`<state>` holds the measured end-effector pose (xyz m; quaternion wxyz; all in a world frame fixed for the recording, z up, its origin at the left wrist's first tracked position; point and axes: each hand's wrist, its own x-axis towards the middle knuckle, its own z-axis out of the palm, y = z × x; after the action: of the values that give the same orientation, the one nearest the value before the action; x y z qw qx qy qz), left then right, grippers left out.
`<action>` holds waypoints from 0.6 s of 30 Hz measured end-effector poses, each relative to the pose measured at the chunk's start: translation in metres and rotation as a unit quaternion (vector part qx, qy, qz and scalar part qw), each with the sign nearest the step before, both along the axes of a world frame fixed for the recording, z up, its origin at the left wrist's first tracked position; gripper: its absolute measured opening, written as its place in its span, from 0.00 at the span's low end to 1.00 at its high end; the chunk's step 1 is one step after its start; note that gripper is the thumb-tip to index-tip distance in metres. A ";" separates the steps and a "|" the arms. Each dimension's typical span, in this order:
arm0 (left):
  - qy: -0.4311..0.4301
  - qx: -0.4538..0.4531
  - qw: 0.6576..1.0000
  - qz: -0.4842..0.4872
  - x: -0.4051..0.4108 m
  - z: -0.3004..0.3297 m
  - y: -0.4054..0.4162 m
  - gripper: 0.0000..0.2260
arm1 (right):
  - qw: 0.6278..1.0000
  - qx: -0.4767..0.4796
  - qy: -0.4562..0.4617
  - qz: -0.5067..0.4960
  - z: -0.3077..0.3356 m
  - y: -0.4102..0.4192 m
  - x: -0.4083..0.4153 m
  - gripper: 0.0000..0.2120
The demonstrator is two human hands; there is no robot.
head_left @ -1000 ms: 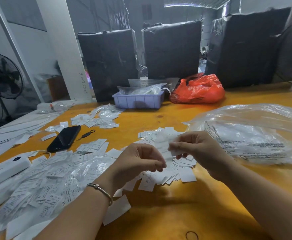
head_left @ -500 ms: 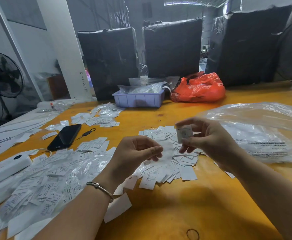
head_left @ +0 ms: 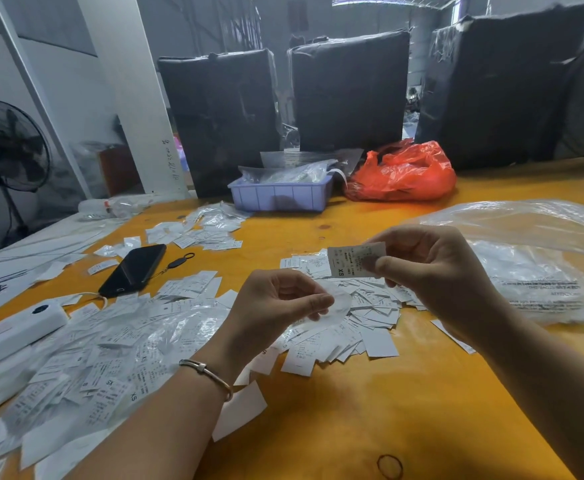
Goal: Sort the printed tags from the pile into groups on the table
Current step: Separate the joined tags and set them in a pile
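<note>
Seen from the head camera, a person at an orange table (head_left: 352,403) holds up a single printed tag (head_left: 351,259) marked "XS", pinched by its right edge between the thumb and forefinger of the right hand (head_left: 432,271), above a heap of sorted tags (head_left: 363,327) lying at the centre of the table. The left hand (head_left: 276,306), a metal bangle (head_left: 207,372) on its wrist, has its fingers curled and pinches a small clear plastic sleeve (head_left: 335,306) just below and to the left of the raised tag, the two hands apart. A much larger pile of loose tags (head_left: 86,358), mixed with clear wrappers, spreads over the left part of the table, and a further group of tags (head_left: 207,226) lies nearer the far edge. A black phone (head_left: 134,268) rests between these groups, with a white device (head_left: 13,330) at the left edge. A large clear plastic bag (head_left: 532,261) lies to the right, just behind the right hand. Along the far edge stand a lilac tray (head_left: 280,195) holding clear bags and a red plastic bag (head_left: 404,174), with black wrapped bundles (head_left: 349,91) behind them and a floor fan (head_left: 6,147) at the left.
</note>
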<state>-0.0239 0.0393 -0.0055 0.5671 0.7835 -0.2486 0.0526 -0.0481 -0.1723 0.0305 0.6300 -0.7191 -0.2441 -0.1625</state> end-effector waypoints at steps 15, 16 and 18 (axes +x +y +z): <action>0.007 -0.008 1.000 0.000 0.001 0.000 0.000 0.11 | 0.998 -0.066 0.003 -0.014 -0.002 -0.003 0.003 0.14; 0.006 -0.008 1.000 -0.002 0.001 0.000 0.000 0.11 | 0.998 -0.069 0.004 -0.016 -0.002 -0.003 0.003 0.14; 0.003 -0.004 1.000 -0.007 0.001 0.000 0.000 0.11 | 0.997 -0.079 0.007 -0.019 -0.003 -0.003 0.004 0.14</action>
<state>-0.0232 0.0391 -0.0055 0.5716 0.7795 -0.2519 0.0475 -0.0438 -0.1751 0.0273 0.5699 -0.7722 -0.2381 -0.1493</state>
